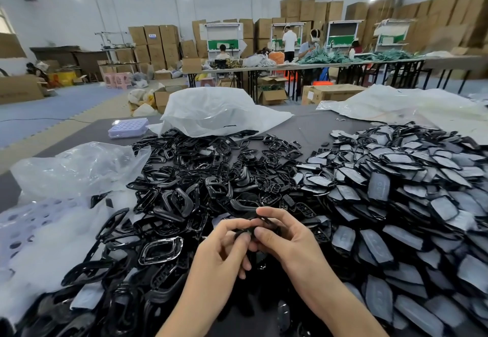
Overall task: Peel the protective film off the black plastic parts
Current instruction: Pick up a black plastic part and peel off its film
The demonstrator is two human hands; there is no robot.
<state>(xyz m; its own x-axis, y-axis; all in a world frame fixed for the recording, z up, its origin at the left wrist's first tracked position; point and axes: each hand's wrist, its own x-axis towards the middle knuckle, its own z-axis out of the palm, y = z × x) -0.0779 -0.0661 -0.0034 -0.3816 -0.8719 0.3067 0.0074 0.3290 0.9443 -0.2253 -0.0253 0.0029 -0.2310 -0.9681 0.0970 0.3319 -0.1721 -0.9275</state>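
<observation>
With the left hand (pixel 224 247), fingers curled, gripping one black part (pixel 267 222) from its left; with the right hand (pixel 287 241), pinching the same part from its right, thumb against forefinger. Held just above the heap. Cannot tell film from plastic there. Best to steady the left side, catch a film corner with a right nail, peel low and slow. Left of the part, bare glossy frames (pixel 184 191), probably for finished pieces; right of it, the filmed pile (pixel 396 191) for the next.
</observation>
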